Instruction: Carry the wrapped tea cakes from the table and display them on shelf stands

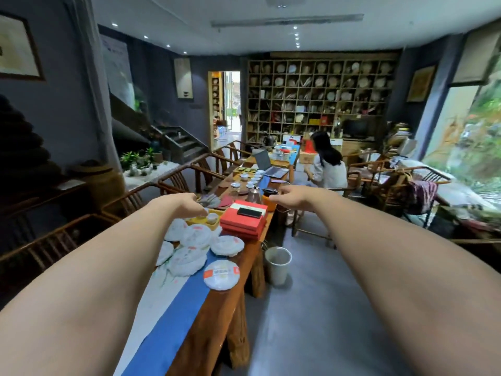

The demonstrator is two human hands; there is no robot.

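Both my hands, left [189, 203] and right [291, 198], hover beyond the round white paper-wrapped tea cakes [196, 236], loosely curled, holding nothing. Nearest cake [221, 274] overhangs the long wooden worktop [233, 299] edge; a nudge could drop it.

Bare forearms and hands, seen from the wearer's own head camera.

Both arms are uncovered along all of their visible length: no sleeve, cuff or glove shows on either one. The left hand [189, 203] and the right hand [294, 195] carry no ring, watch, bracelet or strap that can be made out, though both are small and soft in the wide-angle view, so fine detail on the fingers cannot be told. The forearms look broad and swollen toward the lower edge, an effect of the lens. No clothing of the wearer enters the view, and nothing of the torso or legs shows.
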